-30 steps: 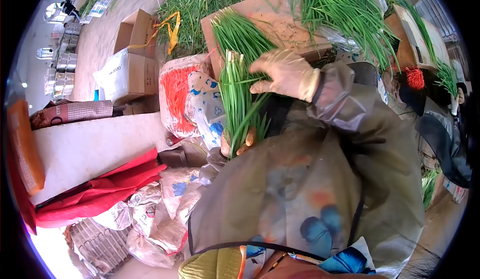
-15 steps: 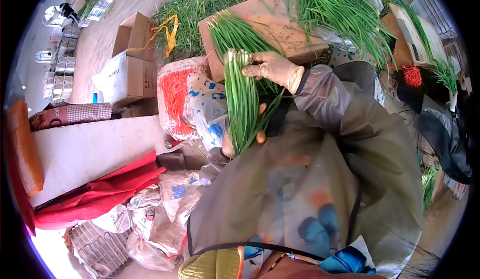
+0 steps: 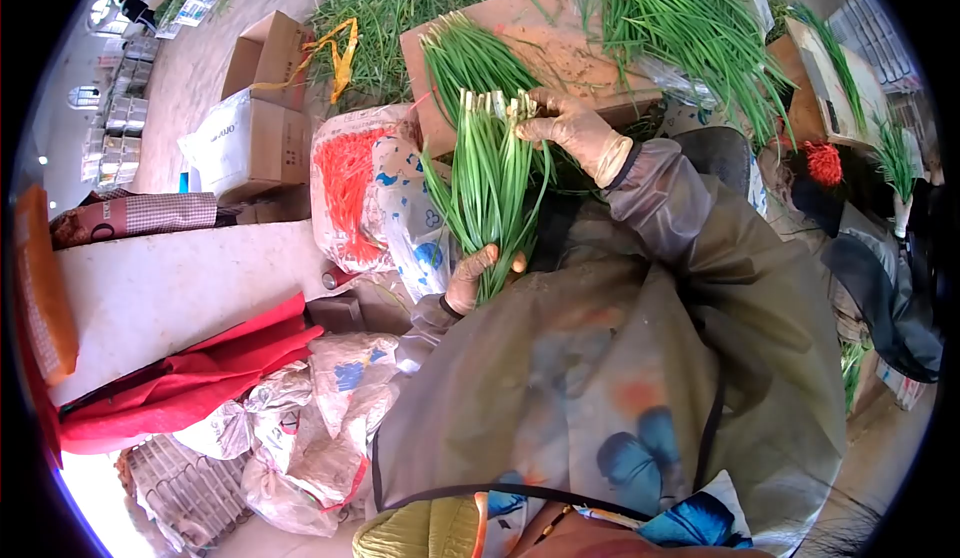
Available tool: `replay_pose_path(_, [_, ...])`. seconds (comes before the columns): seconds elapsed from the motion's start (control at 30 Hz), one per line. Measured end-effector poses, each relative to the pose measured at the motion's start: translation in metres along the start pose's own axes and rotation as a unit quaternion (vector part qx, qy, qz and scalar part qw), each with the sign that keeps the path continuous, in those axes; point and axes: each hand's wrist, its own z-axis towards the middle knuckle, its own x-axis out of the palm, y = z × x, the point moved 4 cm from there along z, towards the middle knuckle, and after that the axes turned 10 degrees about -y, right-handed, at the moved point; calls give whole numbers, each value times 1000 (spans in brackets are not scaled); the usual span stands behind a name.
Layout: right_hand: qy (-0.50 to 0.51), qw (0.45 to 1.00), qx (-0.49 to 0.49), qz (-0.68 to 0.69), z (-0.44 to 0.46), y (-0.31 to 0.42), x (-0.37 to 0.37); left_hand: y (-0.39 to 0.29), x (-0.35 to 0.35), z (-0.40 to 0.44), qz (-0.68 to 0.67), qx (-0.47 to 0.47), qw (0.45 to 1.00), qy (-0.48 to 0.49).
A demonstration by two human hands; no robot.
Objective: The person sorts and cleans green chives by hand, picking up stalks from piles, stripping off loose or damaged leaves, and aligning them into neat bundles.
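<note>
In front of the gown point(image 3: 570, 358), just short of the table point(image 3: 580, 58), one green bundle point(image 3: 490, 183) was held roughly upright, pale cut ends up, leaf tips down. L hand point(image 3: 475, 280) had it low, grip wrapped round the leafy part w/ thumb across the front, so most of the bundle's length rose above that grip, a few leaves splaying at the sides. R hand point(image 3: 570, 128) was at the top right, fingers bent, grip narrow, tips touching stems nr the pale ends; can't tell if any were pinched. Stalks: thin, smooth, slightly glossy, ends cut approx. level. Gown: thin, see-through brownish sheet, wrinkled, w/ blue & orange print showing thru. On the table (flat brown top, bits of dirt) lay 1 smaller bunch point(image 3: 480, 58) at the L corner & 1 big pile point(image 3: 675, 33) at the R, stalks too many to count. Behind, 1 loose green heap point(image 3: 420, 8), tangled, on the floor. L of the held bundle: 1 cluster of red strips point(image 3: 345, 183), stringy, in/on a pale sack; 2nd red cluster point(image 3: 823, 163) far R. Also on L: cardboard box point(image 3: 280, 148) w/ stiff flaps, yellow strap point(image 3: 345, 58) looped beside it, 1 flat white board point(image 3: 200, 283), 1 creased red cloth point(image 3: 200, 378), & crumpled plastic bags point(image 3: 320, 418), no. unclear.
</note>
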Motion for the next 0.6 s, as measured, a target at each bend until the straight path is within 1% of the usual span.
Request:
replay_pose_path(0.03, [0,1000,1,-2,-2,0,1,3,-1,1,5,-18,1000,-3])
replay_pose_path(0.1, [-136,989,58,-8,-5,-4,-7,4,4,1,5,-14,1000,-4])
replay_pose_path(0.13, [-153,988,9,-27,0,-12,-12,4,8,0,7,-10,1000,-6])
replay_pose_path(0.17, [-153,988,10,-28,2,-18,-14,4,9,0,11,-8,1000,-9])
replay_pose_path(0.23, [-160,984,-56,-62,2,-16,-14,6,6,1,4,-16,1000,12])
replay_pose_path(0.3, [-171,981,-65,-58,2,-15,-19,7,6,1,-12,5,1000,3])
replay_pose_path(0.37, [-185,971,-119,-98,3,-12,-34,10,-1,3,-8,8,1000,0])
replay_pose_path(0.4, [-192,966,-157,-74,3,-8,-40,11,-1,3,-6,8,1000,-2])
replay_pose_path(0.43, [-219,965,-143,-14,2,4,-49,12,-1,2,-5,8,1000,-3])
replay_pose_path(0.47, [-292,935,-151,133,2,18,-59,10,1,1,-1,23,999,-28])
replay_pose_path(0.5, [-314,932,-163,82,4,28,-87,10,1,-1,2,37,998,-52])
replay_pose_path(0.53, [-346,896,-257,109,10,38,-109,10,-2,-2,9,38,998,-51])
replay_pose_path(0.57, [-341,910,-228,60,10,46,-123,10,-4,-2,10,37,998,-51])
replay_pose_path(0.6, [-282,936,-212,2,-1,61,-106,9,-5,-2,24,40,998,-47])
